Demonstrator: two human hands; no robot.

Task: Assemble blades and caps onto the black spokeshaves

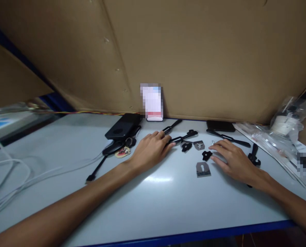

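Observation:
My left hand (153,147) lies over a black two-handled tool (182,137), its fingers curled on the near handle; what they grip is partly hidden. Just beyond it another black handled piece (176,125) points away. My right hand (231,159) hovers over the table, thumb and fingers apart, with a small silver screw (213,142) by the fingertips. A black clamp plate (206,155) is beside the thumb. Nearby lie a slotted metal blade (203,169), a second blade (199,145) with a small silver part on it, and another black plate (186,147).
At the back, a phone (154,103) leans on cardboard. A black box (123,126), keys with a tag (122,152) and white cables (21,164) are left. Right are a black handle (228,138), a dark flat case (220,126), another tool (254,156) and plastic bags (276,144).

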